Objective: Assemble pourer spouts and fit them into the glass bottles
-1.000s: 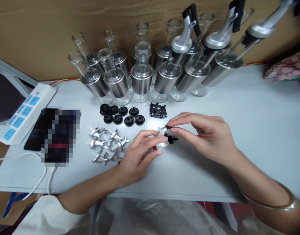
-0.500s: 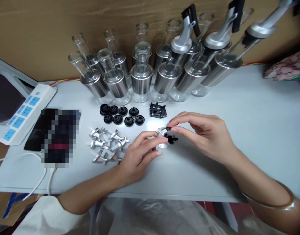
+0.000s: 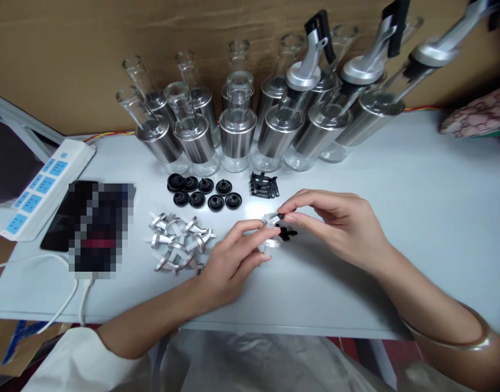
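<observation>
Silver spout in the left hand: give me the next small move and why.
Probably press the small black piece onto the silver spout: the right hand pinches it at the spout's tip while the left hand holds the spout, and whether it is fully seated cannot be seen.

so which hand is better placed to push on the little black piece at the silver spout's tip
Probably the right hand: its thumb and forefinger pinch the black piece at the tip, while the left hand is occupied holding the silver spout.
</observation>
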Tool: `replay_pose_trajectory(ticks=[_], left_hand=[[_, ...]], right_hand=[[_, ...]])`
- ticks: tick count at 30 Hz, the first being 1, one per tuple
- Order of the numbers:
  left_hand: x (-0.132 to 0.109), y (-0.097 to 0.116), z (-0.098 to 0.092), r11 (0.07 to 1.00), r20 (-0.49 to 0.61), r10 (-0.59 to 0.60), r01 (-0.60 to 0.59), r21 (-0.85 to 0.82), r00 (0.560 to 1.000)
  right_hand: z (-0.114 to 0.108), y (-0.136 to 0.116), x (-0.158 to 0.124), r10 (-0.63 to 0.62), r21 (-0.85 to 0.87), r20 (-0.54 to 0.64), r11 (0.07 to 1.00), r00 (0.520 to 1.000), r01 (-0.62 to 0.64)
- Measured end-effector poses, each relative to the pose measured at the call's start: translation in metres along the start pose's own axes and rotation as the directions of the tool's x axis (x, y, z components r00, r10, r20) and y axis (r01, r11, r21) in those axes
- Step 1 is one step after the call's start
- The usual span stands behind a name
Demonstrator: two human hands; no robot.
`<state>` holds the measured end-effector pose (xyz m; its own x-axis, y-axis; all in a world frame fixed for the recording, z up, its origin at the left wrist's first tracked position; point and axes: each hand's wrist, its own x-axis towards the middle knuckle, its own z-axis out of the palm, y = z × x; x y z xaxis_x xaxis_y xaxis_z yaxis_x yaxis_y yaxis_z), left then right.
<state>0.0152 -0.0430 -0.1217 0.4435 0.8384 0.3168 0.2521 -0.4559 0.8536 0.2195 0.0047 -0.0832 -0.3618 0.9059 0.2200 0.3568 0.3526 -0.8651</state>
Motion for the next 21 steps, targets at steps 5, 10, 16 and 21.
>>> replay_pose_trajectory(ticks=[5, 10, 16, 21], left_hand=[[0.001, -0.002, -0.002, 0.999, -0.023, 0.049, -0.049, 0.018, 0.999], [0.004, -0.003, -0.003, 0.998, -0.041, 0.034, -0.035, -0.043, 0.999], [0.014, 0.01, -0.023, 0.997, -0.153, 0.015, -0.003, 0.078, 0.988], [0.025, 0.003, -0.046, 0.86, -0.332, 0.03, 0.145, 0.49, 0.943]], right_hand=[[0.0, -0.002, -0.002, -0.043, -0.029, 0.0, 0.999, 0.999, 0.043], [0.0, -0.002, -0.004, -0.093, -0.08, -0.001, 0.992, 0.996, 0.093], [0.0, -0.004, -0.005, -0.045, -0.088, -0.162, 0.996, 0.986, 0.031], [-0.002, -0.004, -0.004, -0.019, -0.017, -0.249, 1.0, 0.968, 0.015]])
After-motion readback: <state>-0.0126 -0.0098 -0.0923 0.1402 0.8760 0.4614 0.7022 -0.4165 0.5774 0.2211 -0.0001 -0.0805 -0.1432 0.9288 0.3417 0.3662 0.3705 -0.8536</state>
